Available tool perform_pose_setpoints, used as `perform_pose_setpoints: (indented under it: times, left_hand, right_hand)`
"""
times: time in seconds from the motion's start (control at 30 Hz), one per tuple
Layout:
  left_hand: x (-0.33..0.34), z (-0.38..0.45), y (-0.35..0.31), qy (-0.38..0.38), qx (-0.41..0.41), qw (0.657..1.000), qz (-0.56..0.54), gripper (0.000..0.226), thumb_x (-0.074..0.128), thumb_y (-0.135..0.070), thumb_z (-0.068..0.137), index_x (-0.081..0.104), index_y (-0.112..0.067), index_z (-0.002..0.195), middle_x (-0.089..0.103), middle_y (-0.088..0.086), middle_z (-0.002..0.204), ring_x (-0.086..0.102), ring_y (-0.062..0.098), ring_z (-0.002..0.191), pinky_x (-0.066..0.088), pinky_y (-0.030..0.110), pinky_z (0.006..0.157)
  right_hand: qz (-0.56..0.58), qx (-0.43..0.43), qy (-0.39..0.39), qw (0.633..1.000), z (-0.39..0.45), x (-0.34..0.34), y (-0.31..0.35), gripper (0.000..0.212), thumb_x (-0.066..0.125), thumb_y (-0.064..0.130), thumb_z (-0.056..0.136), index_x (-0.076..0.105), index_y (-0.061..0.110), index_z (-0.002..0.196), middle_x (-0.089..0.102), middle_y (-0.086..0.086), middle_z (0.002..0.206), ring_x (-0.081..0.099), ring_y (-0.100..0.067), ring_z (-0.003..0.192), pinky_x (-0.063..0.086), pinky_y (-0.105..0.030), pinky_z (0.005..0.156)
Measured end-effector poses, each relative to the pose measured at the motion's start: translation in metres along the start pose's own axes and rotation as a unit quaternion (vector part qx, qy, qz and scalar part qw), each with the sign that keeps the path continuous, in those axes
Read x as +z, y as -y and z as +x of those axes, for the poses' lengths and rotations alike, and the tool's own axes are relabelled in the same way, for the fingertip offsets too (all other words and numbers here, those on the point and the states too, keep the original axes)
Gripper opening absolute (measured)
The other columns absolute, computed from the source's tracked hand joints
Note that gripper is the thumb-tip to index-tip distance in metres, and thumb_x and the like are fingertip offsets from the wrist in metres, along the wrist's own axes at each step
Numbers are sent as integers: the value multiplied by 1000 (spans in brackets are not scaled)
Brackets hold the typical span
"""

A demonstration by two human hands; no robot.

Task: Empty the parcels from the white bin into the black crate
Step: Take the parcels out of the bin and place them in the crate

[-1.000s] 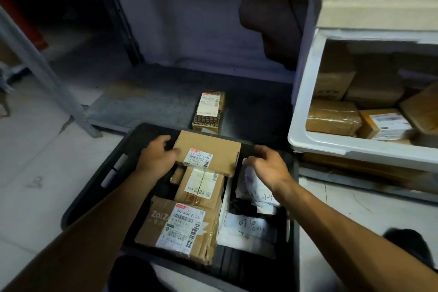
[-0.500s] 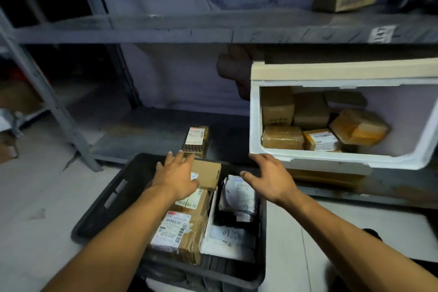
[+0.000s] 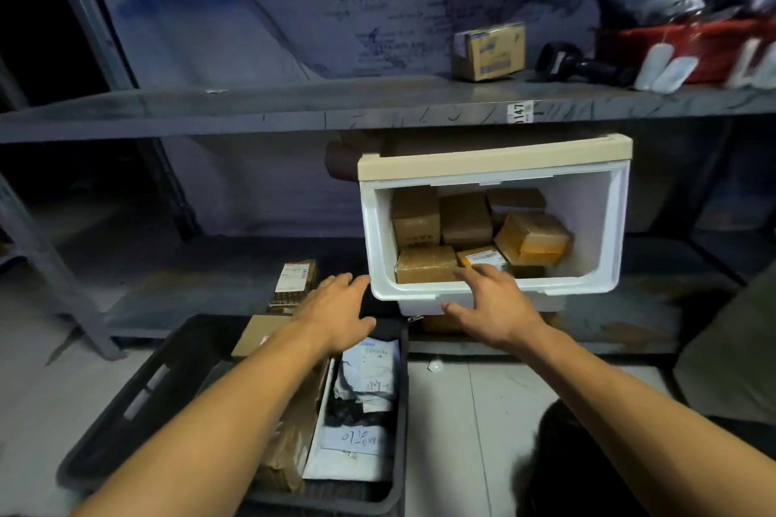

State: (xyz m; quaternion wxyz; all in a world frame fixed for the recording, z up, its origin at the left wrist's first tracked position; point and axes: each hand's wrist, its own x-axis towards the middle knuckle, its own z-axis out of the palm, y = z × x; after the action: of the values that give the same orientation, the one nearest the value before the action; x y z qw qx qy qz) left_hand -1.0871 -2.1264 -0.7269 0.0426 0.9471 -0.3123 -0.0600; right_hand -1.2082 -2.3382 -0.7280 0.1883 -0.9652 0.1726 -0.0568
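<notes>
The white bin (image 3: 596, 222) stands on the lower shelf with its open front toward me, and several brown parcels (image 3: 426, 264) lie inside. My right hand (image 3: 491, 306) reaches over the bin's front lip with fingers spread, and holds nothing. My left hand (image 3: 336, 306) hovers open just left of the bin's lower corner, above the black crate (image 3: 138, 395). The crate sits on the floor below and holds cardboard boxes (image 3: 256, 334) and pale mail bags (image 3: 369, 374).
A small labelled box (image 3: 294, 279) stands on the lower shelf left of the bin. The upper shelf (image 3: 294, 105) carries a cardboard box (image 3: 489, 50), a black scanner (image 3: 575, 65) and a red basket (image 3: 688, 44). A grey shelf post (image 3: 46, 260) rises at the left.
Both hands let go of the box in the crate and rose toward the white bin. The view tilted up, bringing the upper shelf into sight.
</notes>
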Motion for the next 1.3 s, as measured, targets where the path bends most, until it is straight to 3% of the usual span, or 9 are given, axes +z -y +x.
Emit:
perform_pose_setpoints:
  times: [0.23, 0.4, 0.53, 0.67, 0.9, 1.07, 1.17, 1.3]
  left_hand:
    - [-6, 40, -48, -21, 56, 998, -3, 74, 59, -41, 94, 26, -21, 157, 35, 6, 159, 32, 27, 146, 34, 42, 117]
    - [5, 78, -79, -29, 78, 996, -18, 76, 62, -43, 94, 26, -22, 158, 32, 5, 162, 32, 26, 147, 34, 41, 118]
    - [15, 113, -101, -35, 85, 995, -32, 73, 61, -42, 94, 28, -22, 156, 32, 6, 162, 32, 27, 147, 35, 41, 117]
    - [21, 151, -125, -45, 99, 993, -37, 72, 60, -41, 94, 29, -20, 155, 38, 7, 156, 37, 28, 143, 38, 43, 114]
    - [37, 218, -174, -40, 108, 990, -80, 74, 67, -47, 88, 34, -20, 150, 47, 9, 146, 47, 30, 132, 45, 42, 105]
    - [56, 260, -206, -44, 127, 981, -139, 95, 76, -48, 76, 22, -30, 153, 47, 8, 144, 51, 32, 128, 49, 43, 101]
    - [63, 279, -219, -36, 126, 977, -170, 97, 80, -42, 74, 23, -26, 151, 45, 8, 145, 49, 31, 129, 47, 42, 105]
    - [68, 296, -227, -35, 116, 968, -221, 112, 84, -51, 62, 19, -32, 151, 49, 7, 140, 54, 30, 123, 51, 45, 101]
  right_hand:
    - [-7, 36, 2, 999, 14, -20, -37, 68, 60, 49, 94, 39, 23, 154, 34, -6, 162, 29, -28, 148, 34, -47, 117]
    - [-11, 58, 1, 998, 46, -25, -64, 68, 62, 47, 94, 39, 24, 153, 39, -6, 157, 36, -29, 142, 37, -46, 116]
    - [-5, 93, -13, 996, 79, -32, -94, 62, 66, 43, 92, 45, 20, 145, 45, -11, 149, 41, -33, 137, 39, -44, 113]
    - [12, 125, -37, 991, 112, -42, -126, 69, 68, 39, 89, 41, 18, 149, 40, -15, 151, 36, -37, 139, 35, -45, 114]
    - [35, 145, -41, 988, 153, -41, -169, 54, 62, 40, 91, 48, 19, 139, 48, -17, 139, 41, -37, 132, 40, -42, 106]
    - [39, 163, -24, 985, 170, -31, -189, 59, 63, 40, 89, 47, 19, 142, 48, -20, 141, 43, -41, 131, 39, -43, 108]
    - [37, 162, -13, 986, 172, -28, -196, 59, 66, 35, 88, 47, 21, 142, 48, -20, 141, 44, -40, 131, 38, -42, 110]
    - [46, 151, -12, 987, 169, -27, -198, 65, 68, 30, 88, 42, 23, 148, 44, -16, 144, 42, -37, 134, 36, -39, 113]
